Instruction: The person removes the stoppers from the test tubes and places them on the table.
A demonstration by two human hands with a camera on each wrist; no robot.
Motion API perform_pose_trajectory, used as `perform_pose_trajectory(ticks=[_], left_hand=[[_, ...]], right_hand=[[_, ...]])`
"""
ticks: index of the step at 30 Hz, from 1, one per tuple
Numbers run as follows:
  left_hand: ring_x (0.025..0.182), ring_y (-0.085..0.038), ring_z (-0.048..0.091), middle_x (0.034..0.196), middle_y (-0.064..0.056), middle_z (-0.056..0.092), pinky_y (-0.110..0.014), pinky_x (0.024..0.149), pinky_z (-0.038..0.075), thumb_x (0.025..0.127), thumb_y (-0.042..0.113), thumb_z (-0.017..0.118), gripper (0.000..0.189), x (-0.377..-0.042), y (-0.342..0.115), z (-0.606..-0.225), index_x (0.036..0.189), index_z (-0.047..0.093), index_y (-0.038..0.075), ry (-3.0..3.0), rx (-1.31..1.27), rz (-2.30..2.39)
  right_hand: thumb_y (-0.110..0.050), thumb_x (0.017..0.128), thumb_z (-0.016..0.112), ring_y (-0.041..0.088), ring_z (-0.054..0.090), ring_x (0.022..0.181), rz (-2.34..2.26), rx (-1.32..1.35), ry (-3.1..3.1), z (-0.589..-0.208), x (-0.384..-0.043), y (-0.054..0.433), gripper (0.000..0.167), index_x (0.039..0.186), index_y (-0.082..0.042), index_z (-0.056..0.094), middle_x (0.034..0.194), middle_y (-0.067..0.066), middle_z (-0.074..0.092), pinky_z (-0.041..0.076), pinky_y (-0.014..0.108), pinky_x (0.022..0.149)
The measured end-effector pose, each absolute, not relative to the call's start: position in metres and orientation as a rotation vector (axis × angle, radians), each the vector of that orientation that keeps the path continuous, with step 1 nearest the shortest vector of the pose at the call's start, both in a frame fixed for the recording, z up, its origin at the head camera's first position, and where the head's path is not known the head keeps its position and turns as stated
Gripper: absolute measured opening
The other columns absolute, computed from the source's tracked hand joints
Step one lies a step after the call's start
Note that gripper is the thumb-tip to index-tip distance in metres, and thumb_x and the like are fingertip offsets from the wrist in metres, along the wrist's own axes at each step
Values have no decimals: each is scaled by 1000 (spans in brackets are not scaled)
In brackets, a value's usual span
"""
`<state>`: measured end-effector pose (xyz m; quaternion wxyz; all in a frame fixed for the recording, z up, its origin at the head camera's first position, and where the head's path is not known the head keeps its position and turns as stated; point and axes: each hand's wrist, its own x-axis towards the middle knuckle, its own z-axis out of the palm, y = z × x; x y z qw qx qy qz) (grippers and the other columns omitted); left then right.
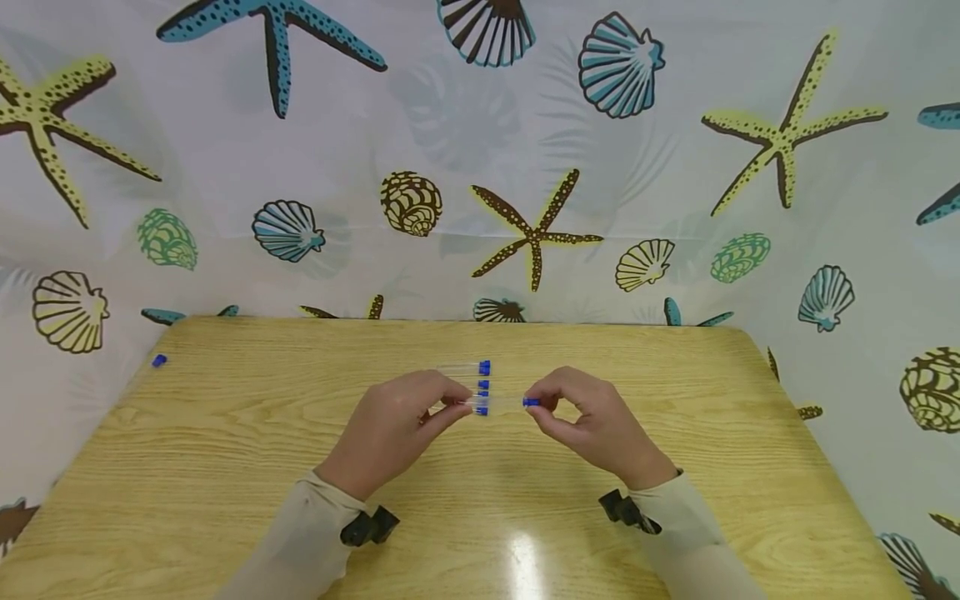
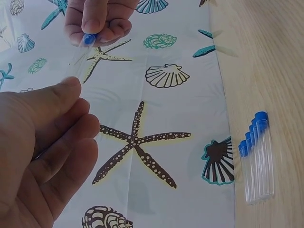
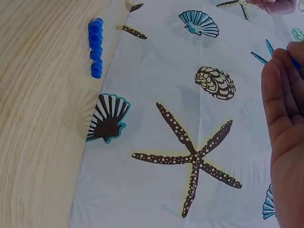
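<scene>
Tubes [image 2: 262,164] look smooth, glossy, clear; caps [image 2: 261,115] plastic — tabletop [image 1: 187,450] shiny wood-grain.

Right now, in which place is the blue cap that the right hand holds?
In the head view, the blue cap is near the middle, pinched by the right hand, just right of the row of capped tubes on the table.

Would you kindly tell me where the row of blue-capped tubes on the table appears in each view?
Head: blue-capped tubes, centre, partly behind the left hand.
Left wrist: blue-capped tubes, right side, below the middle.
Right wrist: their blue caps, upper left.
Shared landmark: brown spotted starfish print.
</scene>
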<state>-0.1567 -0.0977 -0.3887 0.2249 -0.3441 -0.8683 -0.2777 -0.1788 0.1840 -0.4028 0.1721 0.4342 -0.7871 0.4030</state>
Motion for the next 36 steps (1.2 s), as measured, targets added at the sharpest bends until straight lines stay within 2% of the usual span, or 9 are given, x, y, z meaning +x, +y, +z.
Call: perform_pose_trajectory(ticks=[7, 11, 19, 36], left_hand=[[72, -1, 62, 92, 9, 74, -21, 63, 54, 93, 24, 80, 11, -157, -96, -388, 101, 76, 18, -2398, -953, -761], [73, -2, 63, 94, 8, 75, -22, 63, 55, 92, 23, 80, 12, -158, -97, -389, 102, 77, 18, -2396, -953, -763], [75, -2, 64, 97, 7, 75, -23, 64, 54, 93, 21, 79, 12, -160, -100, -392, 104, 76, 18, -2390, -953, -754], [75, -2, 62, 95, 8, 75, -22, 62, 54, 93, 25, 79, 13, -158, -98, -391, 103, 77, 18, -2437, -924, -743]], right_hand=[[7, 87, 78, 10, 64, 82, 1110, 1205, -2172, -404, -180, 183, 27, 106, -11, 72, 97, 0, 71, 58, 29, 71], [6, 88, 77, 10, 65, 82, 1127, 1216, -2192, -403, -179, 183, 26, 107, -12, 73, 98, 0, 72, 58, 30, 70], [1, 92, 76, 7, 65, 84, 1135, 1223, -2259, -404, -180, 184, 22, 108, -14, 73, 100, -3, 72, 57, 24, 72], [6, 86, 78, 10, 63, 80, 1086, 1219, -2150, -408, -181, 181, 27, 106, -11, 71, 96, 0, 71, 57, 24, 72]])
